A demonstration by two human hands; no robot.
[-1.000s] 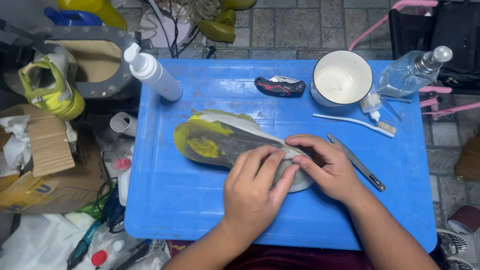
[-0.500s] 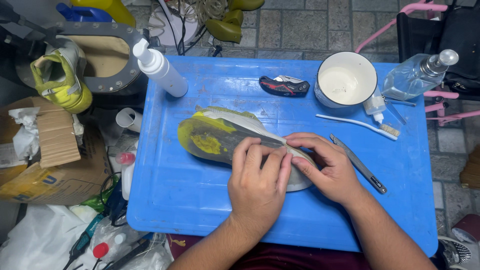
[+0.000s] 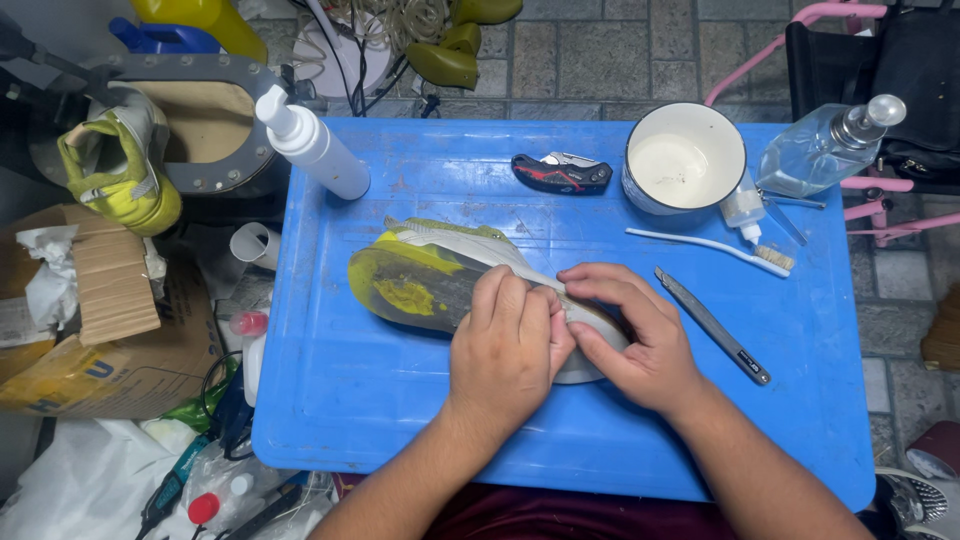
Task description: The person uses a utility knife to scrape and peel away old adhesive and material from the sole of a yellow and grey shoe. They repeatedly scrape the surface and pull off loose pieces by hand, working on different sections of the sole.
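A white and yellow sneaker (image 3: 420, 275) lies on its side on the blue plastic table (image 3: 380, 400), its stained sole facing me. My left hand (image 3: 510, 345) presses on the heel part of the sole, fingers curled over its edge. My right hand (image 3: 635, 330) grips the heel end from the right, thumb and fingers around the shoe. The two hands touch each other over the heel. Whether a small tool sits between my fingers is hidden.
On the table stand a white squeeze bottle (image 3: 312, 145), a folding knife (image 3: 560, 173), a white cup of milky liquid (image 3: 685, 160), a clear pump bottle (image 3: 830, 145), a toothbrush (image 3: 710, 247) and a grey metal tool (image 3: 712, 325). A second yellow sneaker (image 3: 115, 170) and cardboard boxes (image 3: 110, 330) lie left.
My hands have stayed on the shoe's heel; the left fingers have curled a little further over the sole's edge. The camera has shifted slightly.
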